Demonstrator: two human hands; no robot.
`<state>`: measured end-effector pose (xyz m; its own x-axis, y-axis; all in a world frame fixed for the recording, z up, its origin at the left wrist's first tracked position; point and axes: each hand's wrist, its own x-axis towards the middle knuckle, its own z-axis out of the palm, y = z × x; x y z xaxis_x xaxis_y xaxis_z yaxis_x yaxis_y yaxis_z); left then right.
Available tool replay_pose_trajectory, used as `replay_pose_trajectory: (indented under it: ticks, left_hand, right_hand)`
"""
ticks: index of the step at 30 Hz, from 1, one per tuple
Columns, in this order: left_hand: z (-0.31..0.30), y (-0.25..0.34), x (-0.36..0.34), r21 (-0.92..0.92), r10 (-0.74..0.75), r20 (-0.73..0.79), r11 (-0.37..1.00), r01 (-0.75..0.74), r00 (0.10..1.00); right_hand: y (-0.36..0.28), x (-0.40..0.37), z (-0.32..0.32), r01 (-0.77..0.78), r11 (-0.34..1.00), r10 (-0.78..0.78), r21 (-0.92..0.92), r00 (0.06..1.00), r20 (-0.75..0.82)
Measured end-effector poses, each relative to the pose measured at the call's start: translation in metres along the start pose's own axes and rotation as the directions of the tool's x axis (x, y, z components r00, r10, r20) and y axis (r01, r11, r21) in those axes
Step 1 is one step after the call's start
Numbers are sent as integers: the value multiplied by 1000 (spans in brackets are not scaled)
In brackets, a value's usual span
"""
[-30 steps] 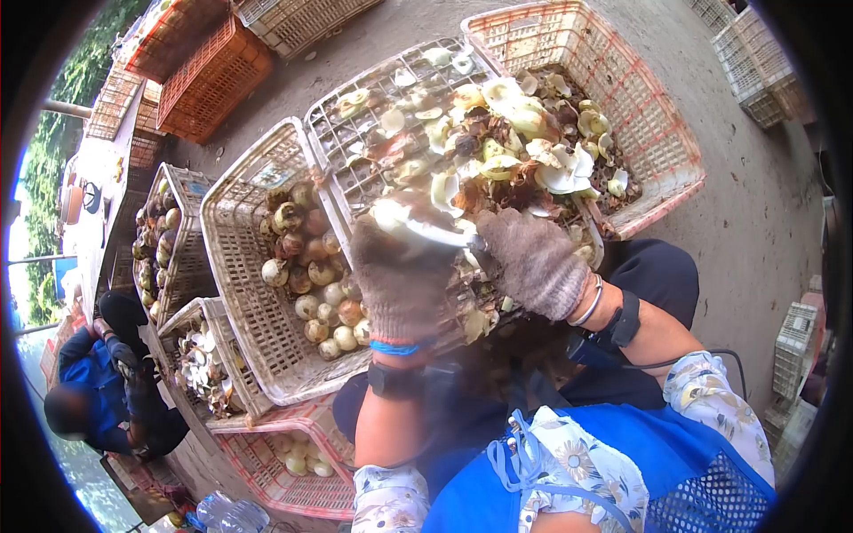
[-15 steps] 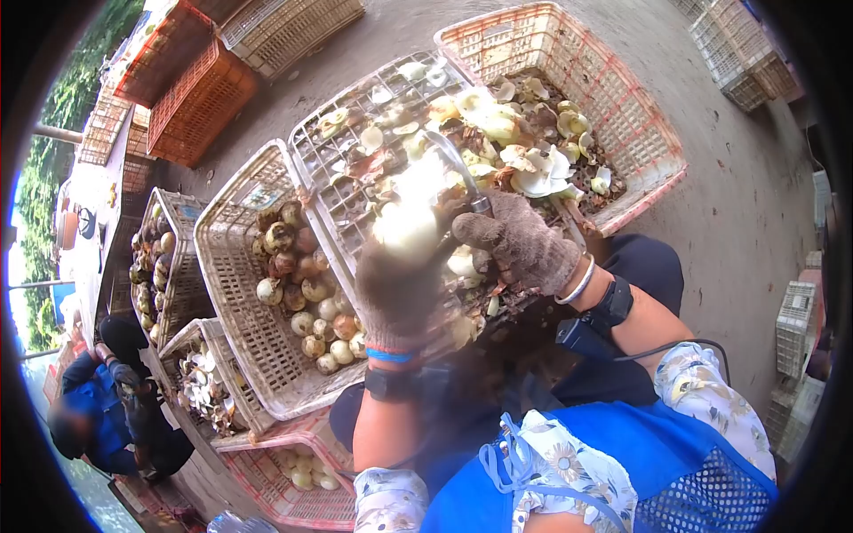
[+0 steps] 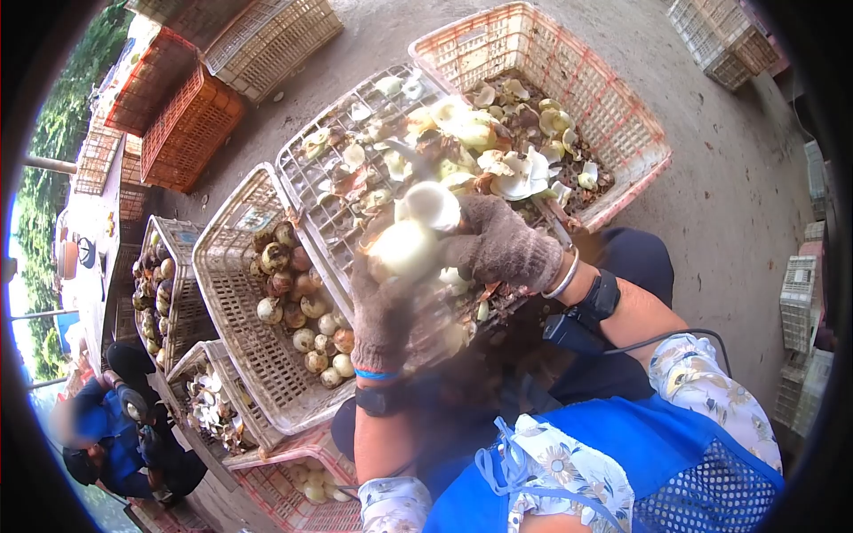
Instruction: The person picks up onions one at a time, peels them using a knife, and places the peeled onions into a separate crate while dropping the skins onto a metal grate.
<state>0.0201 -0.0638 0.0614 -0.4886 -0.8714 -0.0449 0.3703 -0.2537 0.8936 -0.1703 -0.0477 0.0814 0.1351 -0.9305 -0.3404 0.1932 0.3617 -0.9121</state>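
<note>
My left hand (image 3: 380,311), in a brown glove, is closed around a pale, peeled-looking onion (image 3: 402,249). A white, cup-shaped onion layer (image 3: 431,206) stands out at the onion's upper side, between my hands. My gloved right hand (image 3: 511,249) is closed right beside it, fingers at the layer's edge. A curved knife (image 3: 413,160) shows only as a blurred grey blade beyond the layer; its handle is hidden in my right hand. Below the hands lies a grid-topped crate (image 3: 298,160) strewn with onion skins (image 3: 524,173).
A crate of onions (image 3: 213,293) stands to the left, with a crate of scraps (image 3: 258,417) and a red crate of peeled onions (image 3: 275,489) nearer. A red-edged crate (image 3: 613,98) holds peelings. Another person (image 3: 124,426) sits at the lower left.
The white layer now stands apart from the onion's surface. The knife blade, sharp and curved before, is blurred and shifted left. The whole view has moved slightly.
</note>
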Motion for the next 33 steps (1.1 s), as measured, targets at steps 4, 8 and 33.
replay_pose_trajectory:
  ticks: [4, 8, 33]
  left_hand:
    - [1, -4, -2, 444, 57, -213, 895, 45, 975]
    - [15, -7, 1, 537, 98, -251, 842, 54, 963]
    - [6, -3, 0, 435, 51, -152, 900, 20, 987]
  right_hand:
    - [-10, -8, 7, 70, 994, -69, -83, 997, 14]
    - [37, 12, 5, 339, 890, -379, -304, 922, -82]
    - [10, -6, -1, 310, 879, -330, -363, 944, 5]
